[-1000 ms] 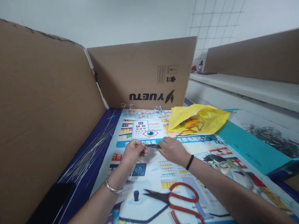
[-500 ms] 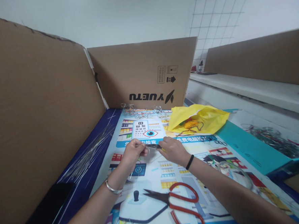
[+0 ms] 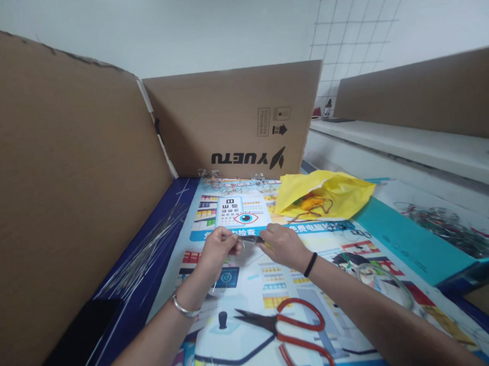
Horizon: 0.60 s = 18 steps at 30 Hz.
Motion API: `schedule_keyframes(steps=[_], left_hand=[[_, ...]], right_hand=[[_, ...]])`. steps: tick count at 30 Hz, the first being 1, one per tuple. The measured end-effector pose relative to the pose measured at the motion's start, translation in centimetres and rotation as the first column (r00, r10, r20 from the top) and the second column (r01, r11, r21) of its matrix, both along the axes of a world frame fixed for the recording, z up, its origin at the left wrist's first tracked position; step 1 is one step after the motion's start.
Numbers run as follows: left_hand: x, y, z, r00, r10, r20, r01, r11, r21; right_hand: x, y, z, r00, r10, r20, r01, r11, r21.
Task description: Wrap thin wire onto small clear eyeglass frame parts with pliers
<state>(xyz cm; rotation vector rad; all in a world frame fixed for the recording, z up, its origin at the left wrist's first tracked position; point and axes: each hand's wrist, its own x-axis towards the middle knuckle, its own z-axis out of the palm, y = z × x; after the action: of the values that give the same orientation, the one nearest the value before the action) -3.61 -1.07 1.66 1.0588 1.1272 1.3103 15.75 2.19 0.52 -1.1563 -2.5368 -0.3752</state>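
Observation:
My right hand (image 3: pixel 285 245) is wrapped round a pair of pliers (image 3: pixel 253 239) with dark jaws and a bit of yellow handle showing. The jaws point left, toward my left hand (image 3: pixel 221 248), whose fingers are pinched on a thin wire (image 3: pixel 243 248). A fine strand hangs down below the left fingers. Where exactly the jaws meet the wire is too small to tell. Nearer to me lie scissors (image 3: pixel 276 327) with red handles, their blades pointing left, on the printed sheet.
Long straight wires (image 3: pixel 145 250) lie at the left by a black phone-like slab (image 3: pixel 78 342). A yellow bag (image 3: pixel 326 194) holds orange material. At right, a turquoise box (image 3: pixel 414 244) contains tangled wire pieces (image 3: pixel 450 228). A clear round dish (image 3: pixel 385 285) stands beneath my right forearm. Cardboard walls (image 3: pixel 232 123) enclose the back and left.

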Motion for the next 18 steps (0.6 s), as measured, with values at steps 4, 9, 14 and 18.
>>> schedule_keyframes(steps=[4, 9, 14, 18], left_hand=[[0.01, 0.09, -0.15, 1.0, 0.006, -0.006, -0.006, 1.0, 0.007], [0.08, 0.03, -0.09, 1.0, 0.012, -0.019, -0.012, 1.0, 0.008], [0.08, 0.06, -0.04, 1.0, 0.013, -0.015, -0.013, 1.0, 0.004], [0.24, 0.0, -0.01, 1.0, 0.004, -0.009, -0.004, 1.0, 0.016]], right_hand=[[-0.02, 0.02, 0.0, 1.0, -0.005, -0.004, 0.005, 1.0, 0.009], [-0.02, 0.06, 0.03, 1.0, -0.002, -0.003, 0.002, 1.0, 0.018], [-0.02, 0.0, 0.01, 1.0, 0.003, -0.002, -0.003, 1.0, 0.015], [0.0, 0.13, -0.22, 1.0, -0.002, -0.021, 0.003, 0.999, 0.035]])
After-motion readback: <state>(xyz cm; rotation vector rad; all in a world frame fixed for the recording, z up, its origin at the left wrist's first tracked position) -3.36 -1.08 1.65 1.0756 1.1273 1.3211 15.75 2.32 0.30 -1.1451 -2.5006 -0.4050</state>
